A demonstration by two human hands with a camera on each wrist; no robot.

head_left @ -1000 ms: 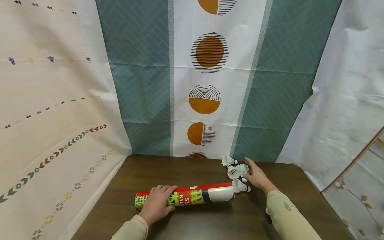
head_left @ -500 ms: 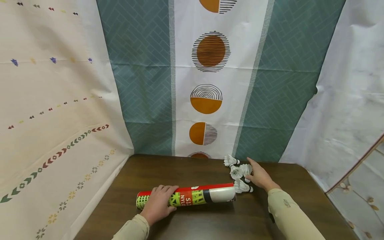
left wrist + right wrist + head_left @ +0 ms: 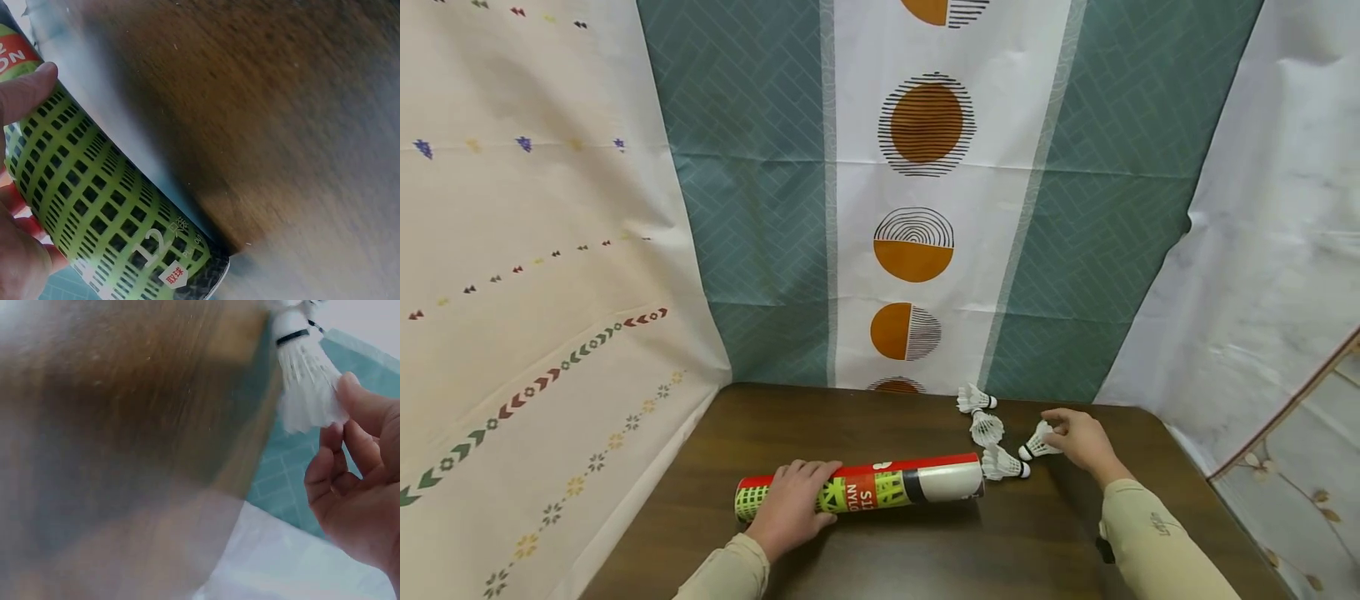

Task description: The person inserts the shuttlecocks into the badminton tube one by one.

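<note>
A printed tube (image 3: 887, 490) on the desk (image 3: 850, 425) at six o'clock is held by the left hand's (image 3: 793, 504) curled fingers, while a shuttlecock (image 3: 1037, 442) at four o'clock is pinched by its skirt in the right hand (image 3: 1084, 442), seemingly being picked up, with gentle steadiness called for next.

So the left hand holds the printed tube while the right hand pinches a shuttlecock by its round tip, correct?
Not quite: the right hand pinches the shuttlecock by its flared skirt, not the tip, as the right wrist view shows. The left hand holds the printed tube.
</note>
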